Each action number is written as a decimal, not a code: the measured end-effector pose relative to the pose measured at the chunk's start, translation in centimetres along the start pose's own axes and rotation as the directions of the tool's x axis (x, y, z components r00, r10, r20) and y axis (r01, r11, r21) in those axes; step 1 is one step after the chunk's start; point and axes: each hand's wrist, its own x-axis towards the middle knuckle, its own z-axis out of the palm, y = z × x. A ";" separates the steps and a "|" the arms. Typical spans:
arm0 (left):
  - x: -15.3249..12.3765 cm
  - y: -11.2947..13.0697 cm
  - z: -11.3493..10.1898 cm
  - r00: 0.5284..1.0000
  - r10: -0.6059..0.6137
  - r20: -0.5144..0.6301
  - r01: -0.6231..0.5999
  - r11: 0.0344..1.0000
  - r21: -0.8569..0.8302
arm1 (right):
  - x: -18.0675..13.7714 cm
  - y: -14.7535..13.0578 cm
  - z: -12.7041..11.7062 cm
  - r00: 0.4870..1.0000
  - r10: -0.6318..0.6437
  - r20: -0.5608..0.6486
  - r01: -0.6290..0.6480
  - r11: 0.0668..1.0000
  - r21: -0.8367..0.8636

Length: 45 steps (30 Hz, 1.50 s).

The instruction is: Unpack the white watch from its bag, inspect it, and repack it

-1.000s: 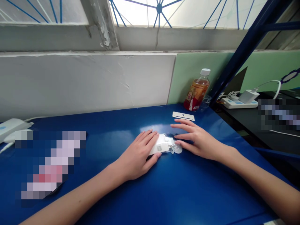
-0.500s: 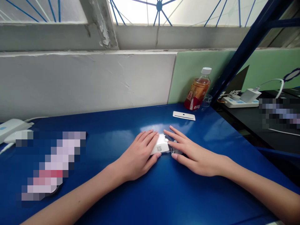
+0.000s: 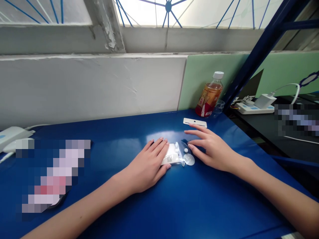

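Observation:
A small white box and a clear plastic bag lie together on the blue table. Over the left end of the box is my left hand, its fingers along the far side and the thumb at the near side, holding it; that end is hidden. From under the hand the bag extends rightward, with a round pale disc and a smaller white spot on or inside it. Just right of the bag hovers my right hand, open, fingers apart and nothing in them. Its fingertips overlap the near edge of a white card.
A drink bottle with a white cap stands against the wall, near a clear cup-like object. A blurred-out flat object lies on the left. Beyond the blue post is a power strip with a charger.
My right hand has lifted off the bag and moved right and away from me, uncovering the clear plastic and the disc. My left hand has stayed on the box.

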 end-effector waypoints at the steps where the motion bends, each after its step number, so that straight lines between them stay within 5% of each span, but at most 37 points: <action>1: 0.0 0.0 0.0 1.000 -0.002 -0.004 0.002 1.000 -0.004 | 0.0 -0.1 0.1 1.000 0.001 0.014 -0.001 1.000 0.024; 8: -0.2 -0.1 0.4 0.999 -0.009 -0.040 0.008 1.000 -0.030 | -0.2 -1.6 0.8 0.993 -0.058 0.102 0.039 0.983 0.180; 29: -0.1 -0.1 0.2 0.999 0.003 -0.037 -0.004 1.000 -0.024 | -0.3 -2.1 2.3 0.993 -0.114 -0.026 0.116 0.991 0.066; 45: -0.1 -0.1 0.3 1.000 0.006 -0.011 -0.006 1.000 0.013 | -0.6 -2.9 2.0 0.983 -0.153 0.105 0.160 0.985 -0.067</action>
